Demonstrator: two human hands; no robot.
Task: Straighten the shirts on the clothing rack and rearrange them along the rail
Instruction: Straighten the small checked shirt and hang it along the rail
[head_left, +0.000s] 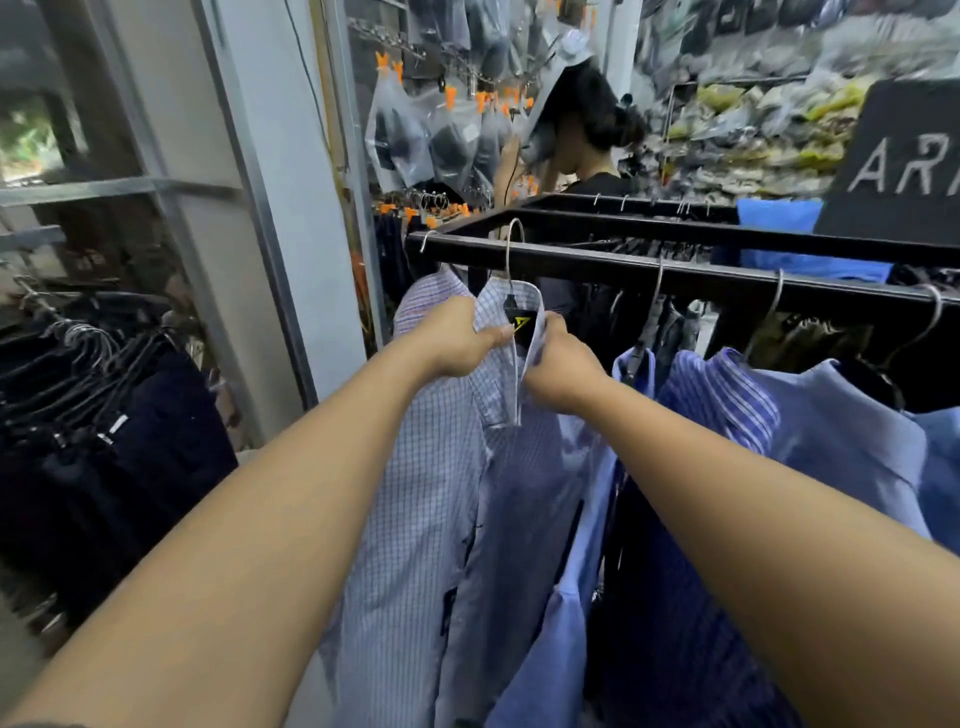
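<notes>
**Squaring the collar of the checked shirt**

The fingers (493, 333) of our left hand (457, 338) pinch one flap of the collar (498, 304). Those of our right hand (563, 371) curl round the other flap, close beside them. Below them hangs the checked shirt (441, 493). Just above them its hanger hook (511, 249) sits over the black rail (675, 273). Right of the fingers, a striped shirt (722, 395) and a plain blue shirt (841, 441) hang crowded together. We judge this to be the straightening step. Next we need to level both flaps, then slide the hook to even the gaps.
</notes>
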